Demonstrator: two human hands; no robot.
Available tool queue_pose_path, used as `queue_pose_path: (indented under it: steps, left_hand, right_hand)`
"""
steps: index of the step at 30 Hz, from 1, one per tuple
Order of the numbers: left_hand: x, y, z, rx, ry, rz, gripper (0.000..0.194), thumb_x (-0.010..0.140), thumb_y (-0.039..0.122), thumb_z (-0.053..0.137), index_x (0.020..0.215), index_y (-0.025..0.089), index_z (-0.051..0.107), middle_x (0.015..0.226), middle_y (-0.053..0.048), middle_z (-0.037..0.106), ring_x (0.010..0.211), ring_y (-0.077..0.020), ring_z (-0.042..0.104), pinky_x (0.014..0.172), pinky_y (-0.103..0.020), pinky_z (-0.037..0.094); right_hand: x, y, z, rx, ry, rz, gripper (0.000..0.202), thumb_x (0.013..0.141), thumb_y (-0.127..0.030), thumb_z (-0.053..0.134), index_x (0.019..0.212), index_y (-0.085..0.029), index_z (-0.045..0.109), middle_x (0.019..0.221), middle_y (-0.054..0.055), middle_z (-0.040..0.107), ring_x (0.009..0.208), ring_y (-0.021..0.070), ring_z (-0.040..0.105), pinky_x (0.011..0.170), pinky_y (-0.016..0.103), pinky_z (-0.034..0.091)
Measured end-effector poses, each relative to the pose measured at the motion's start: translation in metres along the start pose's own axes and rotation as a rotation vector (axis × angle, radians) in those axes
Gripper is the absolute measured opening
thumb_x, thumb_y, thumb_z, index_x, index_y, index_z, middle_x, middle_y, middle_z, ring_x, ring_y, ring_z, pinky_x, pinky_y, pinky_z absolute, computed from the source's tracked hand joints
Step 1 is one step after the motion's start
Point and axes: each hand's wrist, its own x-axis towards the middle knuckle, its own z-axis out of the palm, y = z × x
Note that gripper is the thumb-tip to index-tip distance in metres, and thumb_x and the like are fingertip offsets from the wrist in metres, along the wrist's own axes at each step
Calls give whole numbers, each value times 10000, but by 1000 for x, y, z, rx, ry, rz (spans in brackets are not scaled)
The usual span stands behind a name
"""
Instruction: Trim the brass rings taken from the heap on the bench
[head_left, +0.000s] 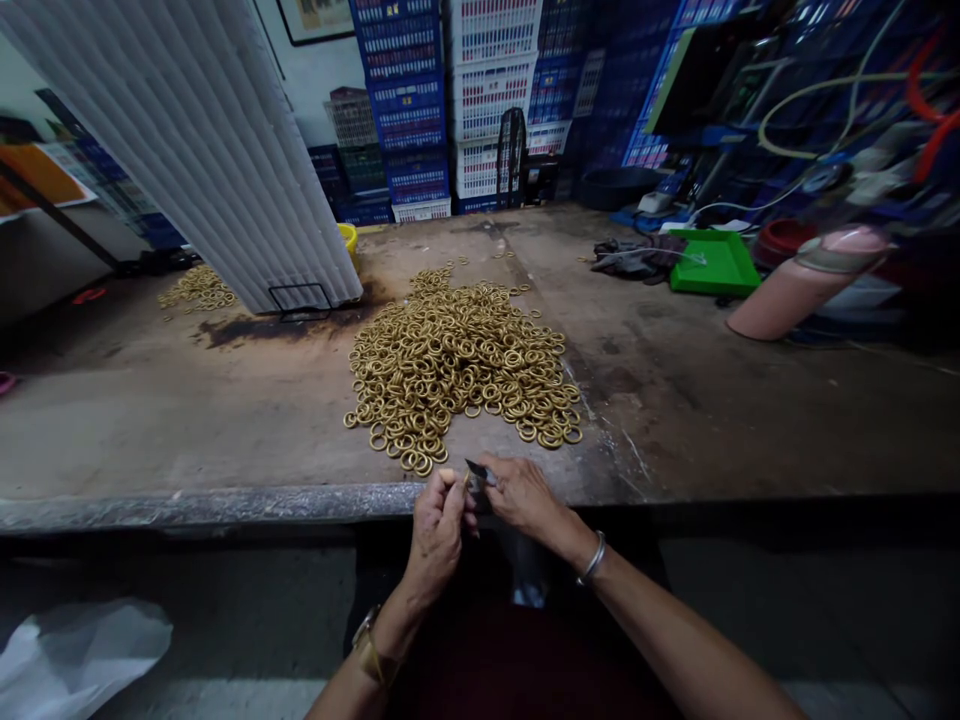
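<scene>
My left hand [439, 525] is closed in a pinch at the table's front edge, on a small gold ring [466, 479] seen edge-on. Close beside it on the right, my right hand [529, 497] is wrapped round a knife [478, 470]; its dark, pointed blade faces the ring, and the fingers hide most of the handle. Whether blade and ring touch I cannot tell. Just beyond both hands lies a wide heap of gold rings [457, 350], with a bare notch in its near side.
A tall white corrugated panel [217, 150] stands at the left, with a smaller ring pile [199, 288] behind it. To the right are a green tray [712, 262] and a pink bottle [802, 285]. Stacked crates [491, 95] line the back. A white bag [86, 655] lies low at left.
</scene>
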Motion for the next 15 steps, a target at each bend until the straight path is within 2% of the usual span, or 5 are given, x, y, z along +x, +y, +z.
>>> queue_pose_path:
  steps: [4, 8, 12, 15]
  left_hand:
    - [-6, 3, -1, -223, -72, -69, 259, 775, 422, 520, 756, 170, 464, 673, 13, 536, 525, -81, 511, 478, -205, 452]
    - [-4, 1, -6, -410, -48, -132, 275, 724, 398, 599, 749, 147, 487, 837, -57, 600, 658, -129, 580, 496, -216, 451]
    - [-3, 2, -14, -504, 3, -178, 254, 701, 351, 632, 733, 143, 490, 787, -51, 613, 621, -122, 574, 473, -207, 431]
    - [-3, 5, -19, -577, -19, -219, 221, 695, 310, 632, 780, 155, 501, 729, -20, 596, 573, -102, 550, 462, -197, 418]
  right_hand:
    - [14, 1, 0, -40, 44, 44, 221, 777, -213, 425, 922, -194, 590, 763, 59, 654, 689, 166, 584, 574, 236, 310]
    - [36, -6, 6, 58, 174, 47, 228, 809, -249, 408, 964, -206, 570, 786, 44, 655, 705, 156, 585, 604, 229, 335]
    - [59, -16, 13, 98, 252, 86, 230, 818, -298, 432, 999, -201, 535, 831, 48, 658, 745, 163, 593, 627, 228, 343]
    - [74, -23, 14, 60, 253, 134, 255, 818, -319, 443, 1032, -199, 510, 871, 61, 657, 768, 174, 599, 629, 235, 339]
